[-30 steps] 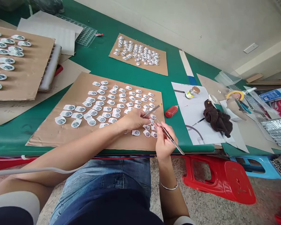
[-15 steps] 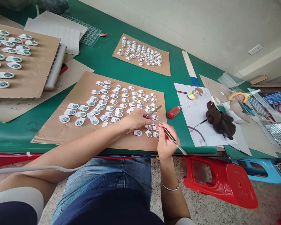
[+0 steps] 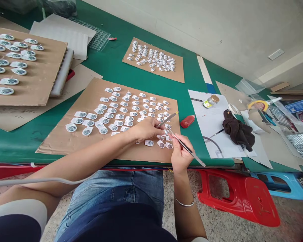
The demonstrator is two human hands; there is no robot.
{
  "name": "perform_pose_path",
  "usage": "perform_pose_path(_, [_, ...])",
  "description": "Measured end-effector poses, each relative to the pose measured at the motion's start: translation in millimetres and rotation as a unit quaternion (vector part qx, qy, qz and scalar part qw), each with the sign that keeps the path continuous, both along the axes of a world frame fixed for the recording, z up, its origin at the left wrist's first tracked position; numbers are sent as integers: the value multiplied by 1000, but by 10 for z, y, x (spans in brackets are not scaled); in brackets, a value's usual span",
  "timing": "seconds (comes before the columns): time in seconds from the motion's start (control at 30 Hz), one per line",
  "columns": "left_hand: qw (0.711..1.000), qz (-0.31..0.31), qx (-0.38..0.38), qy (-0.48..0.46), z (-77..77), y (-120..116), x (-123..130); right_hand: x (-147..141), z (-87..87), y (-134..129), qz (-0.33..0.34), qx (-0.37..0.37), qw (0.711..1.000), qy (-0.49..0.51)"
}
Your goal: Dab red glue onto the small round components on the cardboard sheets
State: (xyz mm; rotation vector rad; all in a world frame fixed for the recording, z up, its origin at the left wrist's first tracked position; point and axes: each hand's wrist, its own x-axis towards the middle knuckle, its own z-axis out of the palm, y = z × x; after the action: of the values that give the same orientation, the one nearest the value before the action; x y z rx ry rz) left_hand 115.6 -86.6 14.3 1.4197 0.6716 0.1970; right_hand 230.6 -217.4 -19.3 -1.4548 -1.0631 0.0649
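Above the near cardboard sheet, my left hand is closed on a thin grey stick with a yellowish tip, slanting up to the right. My right hand grips metal tweezers; their points meet a small round piece at my left fingertips. Several small white tabs with round dark-marked faces lie in loose rows on the sheet, some hidden under my left hand. A red bottle lies just right of the sheet.
Two more cardboard sheets with white pieces stand at the left and far back. On the right are a corked glass jar, a dark cloth, yellow tape and papers. A red stool stands below the table edge.
The tweezers in my right hand have tilted a little, their rear end shifting right. The small round piece at my left fingertips shows more clearly. The whole view has shifted slightly.
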Motion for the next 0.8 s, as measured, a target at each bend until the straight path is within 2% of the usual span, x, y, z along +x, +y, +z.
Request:
perform_pose_path(0.2, [997, -7, -74, -16, -15, -13, -15, 20, 3, 1, 34, 29, 997, 64])
perform_pose_path(0.4, [992, -15, -123, -23, 96, -27, -16, 83, -79, -11, 46, 34, 987, 149])
perform_pose_path(0.57, [984, -9, -171, -53, 113, -40, 8, 83, -47, -21, 152, 97, 947, 267])
perform_pose_path(0.63, [979, 10, -197, -48, 90, -30, 23, 153, 21, -23, 166, 124, 933, 293])
perform_pose_path(0.7, [973, 25, -227, -38, 70, -11, 35, 366, 111, -35, 123, 143, 940, 284])
perform_pose_path(0.73, [970, 29, -240, -34, 65, -1, 39, 540, 159, -48, 76, 143, 953, 255])
perform_pose_path(0.8, [965, 33, -257, -36, 67, 15, 40, 1012, 250, -92, -84, 93, 985, 121])
